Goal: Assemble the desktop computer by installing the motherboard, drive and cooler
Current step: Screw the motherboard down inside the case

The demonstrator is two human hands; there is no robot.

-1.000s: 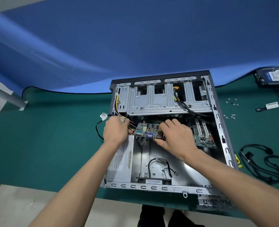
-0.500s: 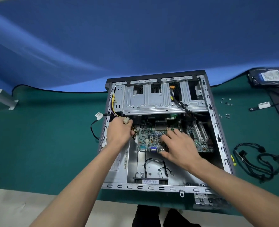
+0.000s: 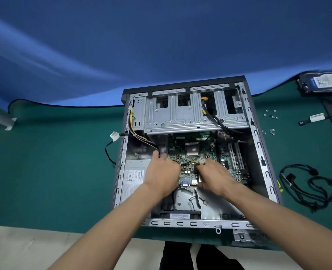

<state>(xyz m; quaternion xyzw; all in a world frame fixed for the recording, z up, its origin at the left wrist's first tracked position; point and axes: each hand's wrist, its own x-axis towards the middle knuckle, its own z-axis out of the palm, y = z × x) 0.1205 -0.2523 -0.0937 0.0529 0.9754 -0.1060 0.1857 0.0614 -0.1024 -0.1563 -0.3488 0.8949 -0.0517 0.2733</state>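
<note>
The green printed motherboard [image 3: 198, 158] lies flat inside the open grey steel computer case [image 3: 258, 156], under the silver drive cage at 12 o'clock. The left hand [image 3: 161, 172] rests at the board's 9 o'clock edge on the yellow-and-black power wires [image 3: 188, 163]; whether its fingers curl around them I cannot tell. The right hand [image 3: 215, 176] pinches a small white plug [image 3: 202, 161] at the wires' end. The board looks stiff, light and fragile: better held by bare edges, the plug by its shell.
</note>
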